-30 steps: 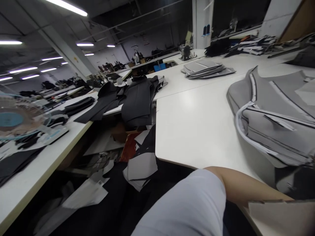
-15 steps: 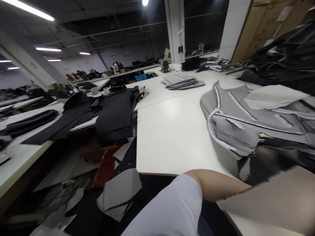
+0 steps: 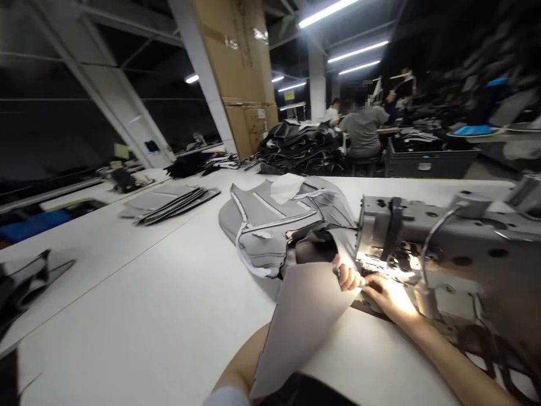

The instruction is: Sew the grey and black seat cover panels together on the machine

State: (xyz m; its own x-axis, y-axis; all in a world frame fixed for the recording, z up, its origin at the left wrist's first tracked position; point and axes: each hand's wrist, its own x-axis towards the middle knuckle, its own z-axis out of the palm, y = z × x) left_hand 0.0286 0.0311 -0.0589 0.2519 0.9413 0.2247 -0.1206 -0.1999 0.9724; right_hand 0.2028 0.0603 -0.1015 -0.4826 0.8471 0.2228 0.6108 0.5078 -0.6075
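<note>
My left hand (image 3: 350,276) has its fingers curled over the upper right edge of a grey fabric panel (image 3: 302,318), which hangs down across my left forearm. Close beside it, my right hand (image 3: 384,290) is closed in a pinch under the lit head of a sewing machine (image 3: 435,242). What lies between the right fingertips is too small to make out. The fingertips of both hands nearly meet in front of the needle area. Behind the panel lies a sewn grey cover (image 3: 274,225) with white-edged seams and a dark opening, reaching to the machine.
A stack of grey panels (image 3: 171,203) lies on the white table (image 3: 169,304) at the left. Dark fabric (image 3: 300,146) is heaped beyond the far edge, near a seated person (image 3: 363,132) and a grey bin (image 3: 426,160). Dark pieces (image 3: 29,282) lie at far left.
My view has swung right, bringing the sewing machine and both hands into sight. The grey panel, formerly at the lower right edge, now shows near the middle, with my left fingers on it.
</note>
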